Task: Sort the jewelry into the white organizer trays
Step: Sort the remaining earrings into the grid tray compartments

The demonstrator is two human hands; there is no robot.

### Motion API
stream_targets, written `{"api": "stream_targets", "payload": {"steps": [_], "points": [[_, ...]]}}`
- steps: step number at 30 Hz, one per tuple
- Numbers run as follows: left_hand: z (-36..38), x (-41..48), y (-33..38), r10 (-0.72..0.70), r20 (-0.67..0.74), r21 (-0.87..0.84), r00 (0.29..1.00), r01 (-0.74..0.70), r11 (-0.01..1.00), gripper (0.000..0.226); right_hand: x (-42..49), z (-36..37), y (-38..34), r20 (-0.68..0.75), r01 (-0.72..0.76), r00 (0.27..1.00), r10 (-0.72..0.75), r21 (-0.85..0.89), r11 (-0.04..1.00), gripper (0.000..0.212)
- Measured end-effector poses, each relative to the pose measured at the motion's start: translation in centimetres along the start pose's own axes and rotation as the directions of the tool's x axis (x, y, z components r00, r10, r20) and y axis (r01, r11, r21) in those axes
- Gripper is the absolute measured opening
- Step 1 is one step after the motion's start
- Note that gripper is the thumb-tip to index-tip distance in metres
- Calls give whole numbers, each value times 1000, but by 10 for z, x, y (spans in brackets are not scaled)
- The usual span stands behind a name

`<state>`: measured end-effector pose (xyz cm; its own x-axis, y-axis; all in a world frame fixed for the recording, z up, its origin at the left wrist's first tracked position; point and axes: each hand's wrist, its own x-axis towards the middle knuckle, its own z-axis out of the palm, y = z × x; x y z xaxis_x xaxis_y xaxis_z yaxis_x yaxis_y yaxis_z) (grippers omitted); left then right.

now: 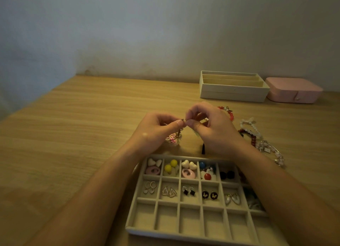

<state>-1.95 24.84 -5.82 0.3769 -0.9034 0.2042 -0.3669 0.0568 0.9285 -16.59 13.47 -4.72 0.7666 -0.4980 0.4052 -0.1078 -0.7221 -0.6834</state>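
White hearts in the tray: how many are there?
4. Two white hearts share the far-left compartment of the tray's back row; two more lie in the third compartment. The right forearm hides some compartments.

A closed pink case [292,90] sits at the far right of the wooden table [73,126], near the pale wall [147,34].
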Motion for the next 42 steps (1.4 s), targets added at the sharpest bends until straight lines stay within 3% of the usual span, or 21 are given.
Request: {"api": "stream_targets", "payload": {"steps": [4,8,13,18,23,29,34,38,42], "points": [[-2,0,0,-34,-23,-10,999,34,999,12,-1,-1,-3,20,-40,999,38,154,987,16],[-3,4,4,-31,-73,11,997,32,999,13,-2,-5,-5,-44,-167,978,202,407,898,9],[-3,17,25,1,-123,71,992,8,997,12,3,-9,0,-165,-318,840,517,622,716,7],[-3,34,65,99,-127,137,987,-81,987,13,4,-11,8,-162,-391,732,662,696,602,12],[3,56,90,118,-160,127,980,-99,987,12,5,-12,8,-234,-360,686,688,713,602,7],[28,74,64,-3,-78,250,997,23,968,12,3,-14,10,-306,-320,684,662,689,650,10],[35,71,36,-119,-37,188,992,124,974,11,2,-16,11,-257,-326,681,686,732,598,7],[33,68,26,-198,47,241,979,182,953,25,2,-19,10,-184,-337,677,713,783,522,8],[29,61,28,-184,-12,259,983,180,949,22,3,-21,6,-134,-355,717,684,774,524,6]]}}
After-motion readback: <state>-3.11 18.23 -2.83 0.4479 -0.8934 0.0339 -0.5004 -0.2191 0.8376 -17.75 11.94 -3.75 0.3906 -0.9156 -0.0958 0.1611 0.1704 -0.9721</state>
